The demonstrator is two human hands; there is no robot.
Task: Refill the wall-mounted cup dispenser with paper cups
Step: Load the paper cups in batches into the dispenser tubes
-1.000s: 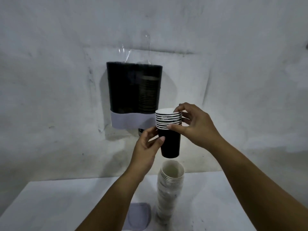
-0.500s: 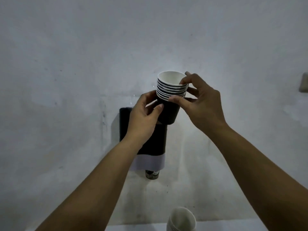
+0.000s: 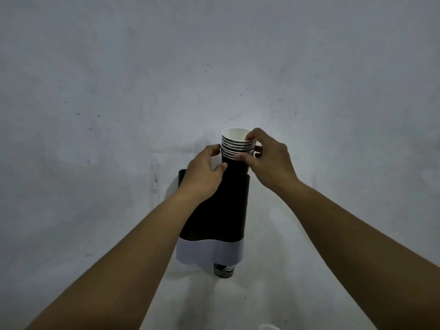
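Nested cup stack [image 3: 237,153] is pinched by both hands, left hand [image 3: 206,173] low, right hand [image 3: 269,160] at rims, its base just entering dispenser [image 3: 228,210] below; jamming on the mouth edge is likely if tilted.

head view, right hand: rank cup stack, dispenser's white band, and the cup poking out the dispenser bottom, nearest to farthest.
From the right hand:
1. Cup stack: in its grip, at the dispenser's top right opening.
2. White band: well below the hand, across the dispenser's lower part.
3. Bottom cup: lowest, sticking out under the band's right side.
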